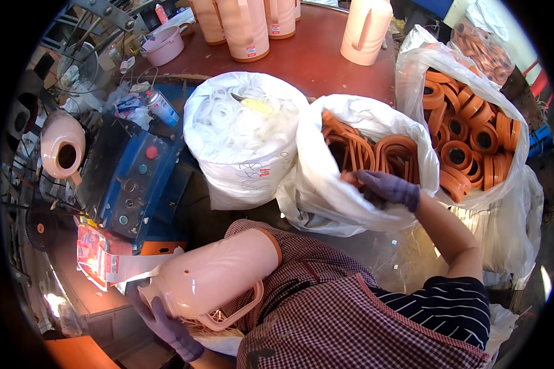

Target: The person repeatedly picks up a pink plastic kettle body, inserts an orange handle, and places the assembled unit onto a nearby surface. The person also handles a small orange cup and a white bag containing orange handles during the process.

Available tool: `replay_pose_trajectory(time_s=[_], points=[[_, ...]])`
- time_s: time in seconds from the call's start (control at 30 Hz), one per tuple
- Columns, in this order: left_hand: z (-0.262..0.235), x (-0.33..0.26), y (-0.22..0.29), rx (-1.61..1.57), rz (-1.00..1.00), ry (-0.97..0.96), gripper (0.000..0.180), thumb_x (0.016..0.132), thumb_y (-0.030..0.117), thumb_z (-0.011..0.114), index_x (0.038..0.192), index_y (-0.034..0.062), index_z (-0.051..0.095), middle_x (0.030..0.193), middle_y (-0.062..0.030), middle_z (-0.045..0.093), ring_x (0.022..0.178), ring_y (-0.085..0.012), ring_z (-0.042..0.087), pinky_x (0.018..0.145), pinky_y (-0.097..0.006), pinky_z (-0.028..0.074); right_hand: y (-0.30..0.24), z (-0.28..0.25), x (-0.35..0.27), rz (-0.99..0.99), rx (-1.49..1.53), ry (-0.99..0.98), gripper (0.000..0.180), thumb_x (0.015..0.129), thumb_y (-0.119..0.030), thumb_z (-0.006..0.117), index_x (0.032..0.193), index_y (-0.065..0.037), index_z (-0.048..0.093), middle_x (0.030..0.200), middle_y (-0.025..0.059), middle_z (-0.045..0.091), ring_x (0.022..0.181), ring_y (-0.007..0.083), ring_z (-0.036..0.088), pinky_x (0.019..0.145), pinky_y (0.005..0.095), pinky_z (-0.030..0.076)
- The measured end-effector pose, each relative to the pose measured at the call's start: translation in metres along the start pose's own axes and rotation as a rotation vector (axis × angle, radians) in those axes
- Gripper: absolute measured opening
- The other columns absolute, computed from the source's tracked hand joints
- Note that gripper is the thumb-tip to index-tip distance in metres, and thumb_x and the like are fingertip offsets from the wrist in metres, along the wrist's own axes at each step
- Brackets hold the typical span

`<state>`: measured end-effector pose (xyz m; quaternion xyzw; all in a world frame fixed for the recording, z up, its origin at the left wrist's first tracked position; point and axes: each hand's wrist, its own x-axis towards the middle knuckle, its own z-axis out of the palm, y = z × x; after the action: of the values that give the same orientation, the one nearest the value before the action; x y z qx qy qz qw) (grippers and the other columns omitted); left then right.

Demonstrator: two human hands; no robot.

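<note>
Across my lap lies a pink plastic jug (218, 270), tilted, its brown-rimmed end up to the right and its handle facing down. My left hand (163, 326), in a purple-grey glove, grips its lower-left end. At the front rim of a white sack (326, 206) is my gloved right hand (385, 186), its fingers curled. Curved orange-brown plastic parts (397, 154) fill that sack. Whatever lies between the right fingers is hidden.
A white sack of clear rings (228, 132) holds a yellow-handled cutter (253, 104). Right of it, another bag holds brown ring parts (483, 138). More pink jugs (245, 31) stand on the red table (314, 67). A blue control box (132, 184) and a red-white label roll (95, 255) are left.
</note>
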<state>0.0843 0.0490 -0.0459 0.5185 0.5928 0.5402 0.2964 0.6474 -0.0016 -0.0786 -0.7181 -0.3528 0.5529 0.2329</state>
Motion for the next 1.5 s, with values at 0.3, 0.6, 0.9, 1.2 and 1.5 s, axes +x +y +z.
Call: replay_pose_trajectory(time_s=[0.3, 0.6, 0.9, 1.2, 1.5], points=[[-0.007, -0.007, 0.039, -0.005, 0.118, -0.166, 0.106, 0.058, 0.029, 0.075, 0.15, -0.0039, 0.033, 0.133, -0.0193, 0.053, 0.124, -0.0309, 0.051, 0.108, -0.042, 0.039, -0.068, -0.039, -0.043, -0.592, -0.119, 0.402, 0.014, 0.097, -0.016, 0.056, 0.097, -0.004, 0.062, 0.09, 0.0053, 0.063, 0.077, 0.0118, 0.065, 0.07, 0.0252, 0.052], [0.008, -0.047, 0.061, 0.209, 0.24, -0.038, 0.098, 0.05, 0.013, 0.083, 0.139, -0.0039, 0.046, 0.127, -0.0188, 0.061, 0.116, -0.0274, 0.059, 0.103, -0.04, 0.046, -0.246, 0.163, 0.082, -1.222, 0.215, 0.201, 0.018, 0.079, 0.004, 0.05, 0.091, -0.003, 0.063, 0.085, 0.0021, 0.06, 0.068, 0.0112, 0.053, 0.066, 0.024, 0.046], [-0.016, -0.058, 0.051, 0.099, 0.203, 0.03, 0.091, 0.05, 0.014, 0.084, 0.132, -0.0051, 0.048, 0.117, -0.0152, 0.059, 0.105, -0.0262, 0.061, 0.092, -0.038, 0.05, -0.221, 0.343, 0.032, -0.618, 0.338, -0.864, 0.016, 0.087, 0.0, 0.051, 0.09, -0.002, 0.067, 0.072, 0.0046, 0.061, 0.05, 0.0096, 0.057, 0.044, 0.0247, 0.045], [-0.013, -0.057, 0.033, 0.103, 0.395, -0.026, 0.112, 0.054, 0.017, 0.083, 0.15, -0.002, 0.03, 0.122, -0.0215, 0.059, 0.108, -0.0321, 0.061, 0.091, -0.045, 0.052, -0.197, 0.331, 0.037, -0.823, 0.255, -0.668, 0.014, 0.084, 0.0, 0.054, 0.077, -0.003, 0.065, 0.075, 0.0059, 0.06, 0.063, 0.0136, 0.057, 0.062, 0.0277, 0.048], [-0.011, -0.055, 0.036, 0.02, 0.389, -0.083, 0.12, 0.054, 0.016, 0.087, 0.153, -0.0016, 0.021, 0.123, -0.0215, 0.058, 0.111, -0.0344, 0.06, 0.095, -0.047, 0.05, -0.182, 0.345, 0.042, -1.147, 0.279, -0.567, 0.018, 0.085, 0.002, 0.052, 0.089, -0.003, 0.068, 0.09, 0.0084, 0.061, 0.092, 0.0186, 0.056, 0.09, 0.0317, 0.045]])
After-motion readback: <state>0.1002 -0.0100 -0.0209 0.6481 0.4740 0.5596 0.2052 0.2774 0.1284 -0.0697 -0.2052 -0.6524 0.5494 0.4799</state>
